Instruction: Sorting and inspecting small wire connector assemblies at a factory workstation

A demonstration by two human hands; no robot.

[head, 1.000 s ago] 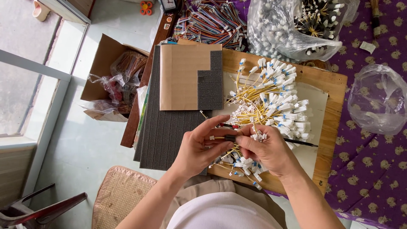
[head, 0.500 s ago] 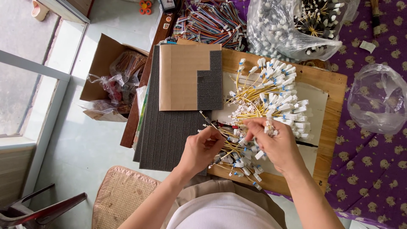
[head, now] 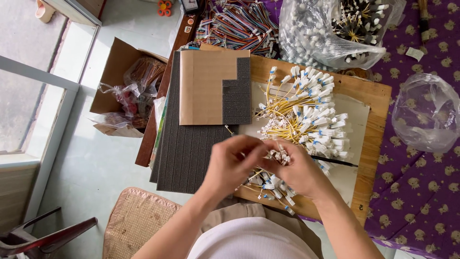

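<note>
My left hand [head: 231, 165] and my right hand [head: 299, 170] meet above the near edge of a wooden board [head: 371, 98]. Between the fingertips of both sits a small bunch of white connectors on yellow wires [head: 279, 155]. A big heap of yellow wires with white connectors [head: 306, 112] lies on the board just beyond my hands. More of the same wires [head: 268, 184] lie under my palms. A thin black stick [head: 335, 162] lies on the board right of my right hand.
Dark grey foam sheets [head: 189, 148] with a brown cardboard sheet [head: 203, 88] on top lie left of the board. Multicoloured ribbon cables [head: 239, 24] and clear bags of connectors [head: 330, 33] sit at the far side. An open cardboard box [head: 122, 91] stands on the floor.
My right hand has come back from the wire heap toward me. Both hands have closed together around a small bunch of connectors.
</note>
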